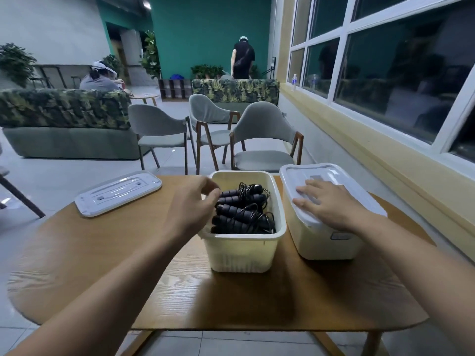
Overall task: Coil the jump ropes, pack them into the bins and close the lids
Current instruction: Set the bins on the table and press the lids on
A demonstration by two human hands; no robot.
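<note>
Black jump ropes (241, 209) packed | white plastic lid (118, 192) left of your curled left grip (198, 201), hold unclear | right grip (326, 204) flat on shut cream bin (321, 242)

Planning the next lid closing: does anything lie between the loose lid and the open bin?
Only the left hand, at the open bin's left rim, on the side facing the loose lid. The table between them shows nothing else.

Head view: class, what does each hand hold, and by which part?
Right hand rests flat on the shut white plastic bin lid, holding nothing. Left hand curls over the black jump rope handles; a grip cannot be told.
</note>
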